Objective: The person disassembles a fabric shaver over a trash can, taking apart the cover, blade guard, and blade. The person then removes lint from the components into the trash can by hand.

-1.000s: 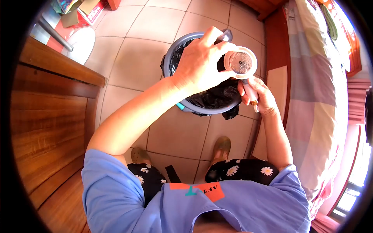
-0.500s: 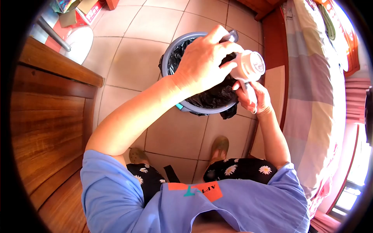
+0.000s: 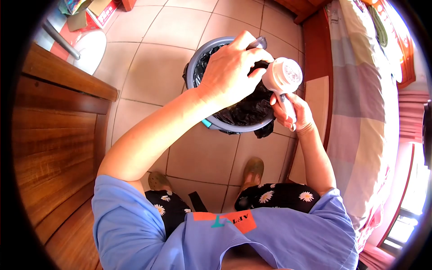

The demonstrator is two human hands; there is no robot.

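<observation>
Fabric shaver (image 3: pixel 282 77) sits in the right hand (image 3: pixel 297 112), whose fingers are closed around its handle; its round head points up, just beside the thumb and forefinger of the left hand (image 3: pixel 229 69). Whether those two fingertips touch the head, I cannot tell. The left hand grips a grey translucent piece (image 3: pixel 258 42) that sticks out past its far side, partly hidden by the fingers.

Below both hands, a round grey bin (image 3: pixel 245 129) lined with a black bag (image 3: pixel 240 116) stands on a floor (image 3: pixel 202 155) of square pinkish tiles with dark joints. Well to the left of the hands is a brown wooden cabinet (image 3: pixel 58 144); beyond it lie a white rounded base (image 3: pixel 90 51) and a red-and-white box (image 3: pixel 104 13). To the right of the hands runs a bed under a checked cover (image 3: pixel 355 112), with a pink curtain (image 3: pixel 411 114) farther right.

Counted: one shaver, one translucent piece, one bin, one cabinet, one white base, one bed cover, and two olive clogs (image 3: pixel 254 170) on the near side of the hands, one per foot.
</observation>
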